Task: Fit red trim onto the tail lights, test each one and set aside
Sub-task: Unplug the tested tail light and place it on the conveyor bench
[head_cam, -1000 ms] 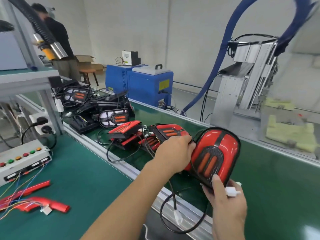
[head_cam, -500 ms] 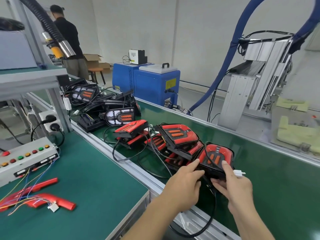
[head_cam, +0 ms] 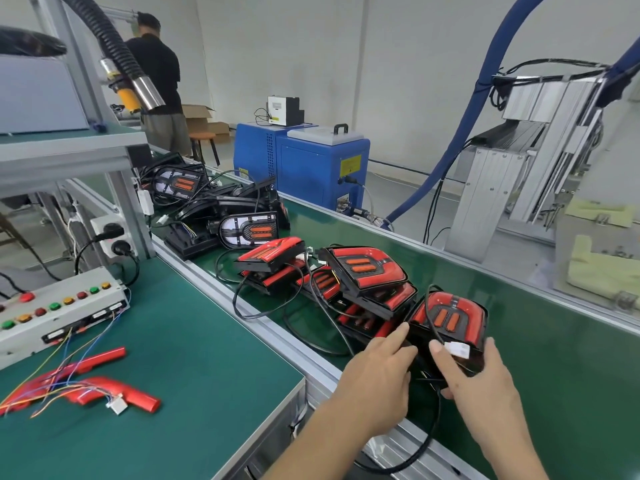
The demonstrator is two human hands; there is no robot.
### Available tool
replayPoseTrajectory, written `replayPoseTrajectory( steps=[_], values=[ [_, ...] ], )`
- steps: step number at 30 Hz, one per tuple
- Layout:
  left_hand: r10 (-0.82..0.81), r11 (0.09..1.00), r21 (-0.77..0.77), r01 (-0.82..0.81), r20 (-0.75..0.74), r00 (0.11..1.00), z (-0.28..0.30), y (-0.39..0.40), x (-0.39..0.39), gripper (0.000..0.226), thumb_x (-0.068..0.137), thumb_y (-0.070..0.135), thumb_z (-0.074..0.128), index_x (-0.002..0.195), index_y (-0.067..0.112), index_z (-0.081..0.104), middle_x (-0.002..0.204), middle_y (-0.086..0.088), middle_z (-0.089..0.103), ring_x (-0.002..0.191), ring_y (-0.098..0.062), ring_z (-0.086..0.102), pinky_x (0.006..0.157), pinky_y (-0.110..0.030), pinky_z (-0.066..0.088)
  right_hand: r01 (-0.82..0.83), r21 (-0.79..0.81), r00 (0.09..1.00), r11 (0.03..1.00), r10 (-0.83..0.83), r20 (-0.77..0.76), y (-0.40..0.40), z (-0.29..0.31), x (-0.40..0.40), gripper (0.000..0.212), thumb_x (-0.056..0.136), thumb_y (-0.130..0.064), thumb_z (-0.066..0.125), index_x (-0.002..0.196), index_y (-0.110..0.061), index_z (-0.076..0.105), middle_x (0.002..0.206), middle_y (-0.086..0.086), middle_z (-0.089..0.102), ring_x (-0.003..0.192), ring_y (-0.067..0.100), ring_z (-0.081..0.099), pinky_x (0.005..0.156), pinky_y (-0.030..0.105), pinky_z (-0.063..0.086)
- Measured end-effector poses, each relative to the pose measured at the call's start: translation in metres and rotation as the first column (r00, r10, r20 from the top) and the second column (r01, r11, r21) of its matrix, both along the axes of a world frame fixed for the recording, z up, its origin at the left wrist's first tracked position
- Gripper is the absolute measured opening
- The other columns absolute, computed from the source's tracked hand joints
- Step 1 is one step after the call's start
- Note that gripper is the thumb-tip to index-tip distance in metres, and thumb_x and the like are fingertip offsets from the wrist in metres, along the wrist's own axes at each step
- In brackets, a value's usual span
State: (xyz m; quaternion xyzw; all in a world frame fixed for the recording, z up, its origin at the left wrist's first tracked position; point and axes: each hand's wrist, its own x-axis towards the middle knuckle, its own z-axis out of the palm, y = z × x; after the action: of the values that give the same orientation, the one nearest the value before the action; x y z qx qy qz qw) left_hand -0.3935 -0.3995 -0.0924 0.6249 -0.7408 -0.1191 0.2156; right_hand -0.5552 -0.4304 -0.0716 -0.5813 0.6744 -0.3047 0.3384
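Two loose red trim pieces [head_cam: 104, 386] lie at 8 o'clock under coloured wires, beside a button box [head_cam: 59, 311]. The pile of trimmed tail lights [head_cam: 332, 278] crowds the belt [head_cam: 554, 358] centre. Left hand [head_cam: 377, 379] rests extended fingers on the nearest tail light [head_cam: 450, 318]; right hand [head_cam: 478, 382] grips its near edge, at 4 o'clock.

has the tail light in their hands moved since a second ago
Yes. The tail light has gone from raised above the green conveyor belt down onto it, beside the pile of finished lights.
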Motion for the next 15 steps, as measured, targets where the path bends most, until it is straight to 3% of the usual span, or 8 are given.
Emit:
replayPoseTrajectory(
  steps=[3, 7, 12, 14, 15],
  values=[
    [0.018, 1.0, -0.018, -0.018, -0.024, 1.0, -0.005, 0.004, 0.003, 0.045, 0.106, 0.018, 0.045, 0.15, 0.017, 0.042, 0.17, 0.004, 0.014, 0.148, -0.022, 0.028, 0.115, -0.039, 0.038, -0.036, 0.018, 0.999, 0.999, 0.036, 0.003, 0.005, 0.001, 0.0, 0.154, 0.032, -0.11, 0.045, 0.159, -0.035, 0.0, 0.155, 0.01, 0.04, 0.121, 0.035, 0.062, 0.109, 0.055, 0.045],
    [0.042, 0.997, -0.065, -0.046, -0.055, 0.998, -0.016, 0.013, 0.01, 0.045, 0.105, 0.018, 0.044, 0.15, 0.018, 0.043, 0.169, 0.005, 0.015, 0.146, -0.02, 0.032, 0.115, -0.035, 0.037, -0.017, -0.039, 1.0, 0.999, 0.018, 0.024, 0.011, -0.001, -0.002, 0.146, 0.041, -0.108, 0.047, 0.159, -0.039, -0.005, 0.165, 0.009, 0.021, 0.129, 0.037, 0.058, 0.112, 0.058, 0.041],
    [0.091, 0.988, -0.111, -0.103, -0.108, 0.99, -0.029, 0.026, 0.024, 0.043, 0.105, 0.02, 0.044, 0.147, 0.023, 0.046, 0.169, 0.008, 0.017, 0.146, -0.015, 0.031, 0.115, -0.028, 0.033, -0.06, -0.167, 0.998, 0.984, 0.054, -0.042, 0.019, -0.008, 0.001, 0.136, 0.054, -0.089, 0.063, 0.16, -0.036, -0.004, 0.169, -0.003, 0.005, 0.154, 0.026, 0.02, 0.12, 0.057, 0.027],
    [0.115, 0.983, -0.128, -0.131, -0.13, 0.985, -0.032, 0.031, 0.028, 0.042, 0.105, 0.022, 0.044, 0.146, 0.025, 0.047, 0.168, 0.01, 0.019, 0.146, -0.013, 0.031, 0.112, -0.02, 0.028, -0.08, -0.192, 0.996, 0.978, 0.069, -0.061, 0.023, -0.007, 0.005, 0.135, 0.054, -0.087, 0.063, 0.16, -0.037, -0.004, 0.169, -0.007, 0.0, 0.151, 0.027, 0.027, 0.118, 0.058, 0.03],
    [0.124, 0.981, -0.135, -0.142, -0.137, 0.983, -0.034, 0.034, 0.03, 0.042, 0.105, 0.022, 0.044, 0.146, 0.025, 0.048, 0.168, 0.01, 0.021, 0.146, -0.012, 0.03, 0.111, -0.016, 0.022, -0.092, -0.204, 0.994, 0.975, 0.079, -0.069, 0.027, -0.006, 0.008, 0.133, 0.055, -0.086, 0.064, 0.16, -0.038, -0.004, 0.168, -0.009, -0.001, 0.142, 0.028, 0.043, 0.115, 0.058, 0.035]
  ],
)
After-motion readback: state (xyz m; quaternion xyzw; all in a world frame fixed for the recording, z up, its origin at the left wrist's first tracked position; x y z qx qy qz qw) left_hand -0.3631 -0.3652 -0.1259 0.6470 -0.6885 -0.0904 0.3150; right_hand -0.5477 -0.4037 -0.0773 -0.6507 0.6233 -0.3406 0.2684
